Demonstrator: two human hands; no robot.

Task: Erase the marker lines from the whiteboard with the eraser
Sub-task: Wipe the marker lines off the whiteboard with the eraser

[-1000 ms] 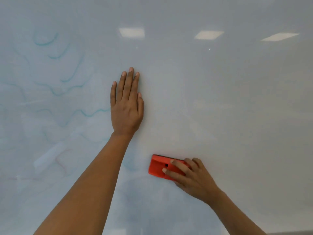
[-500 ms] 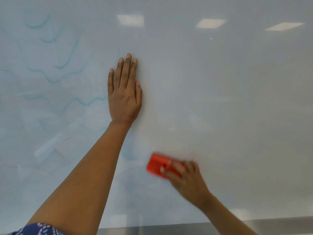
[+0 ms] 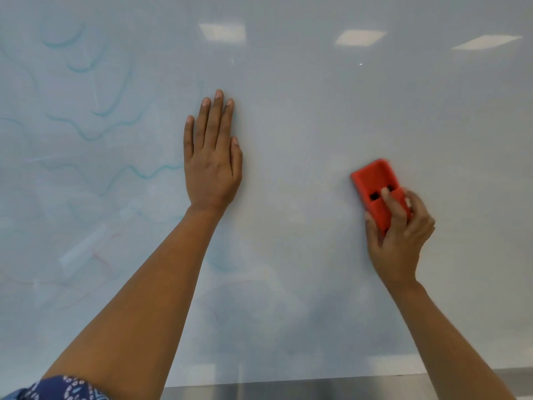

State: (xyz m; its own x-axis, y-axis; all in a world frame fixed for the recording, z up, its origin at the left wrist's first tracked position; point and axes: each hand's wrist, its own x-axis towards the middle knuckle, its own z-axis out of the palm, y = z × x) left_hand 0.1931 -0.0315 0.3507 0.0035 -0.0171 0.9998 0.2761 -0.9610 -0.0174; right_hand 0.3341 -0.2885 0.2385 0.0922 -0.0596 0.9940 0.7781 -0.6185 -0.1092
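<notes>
A glossy whiteboard [image 3: 331,116] mirrors ceiling lights [image 3: 222,33]. Our left hand [image 3: 212,168] lies flat on it, fingers straight, bracing. Our right hand [image 3: 399,238] grips the red eraser [image 3: 375,180], held against bare board well to the right of the teal marker lines [image 3: 150,173]. The risk, we judge, is that the bracing palm smears the ink just beside it, or that faint streaks get missed. We can read no brand or writing.

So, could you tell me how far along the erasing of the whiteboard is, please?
The whiteboard right of the flat left hand looks clean. The right hand grips the red eraser there, against the board. Left to do: teal wavy lines and faint red smears on the left side.
</notes>
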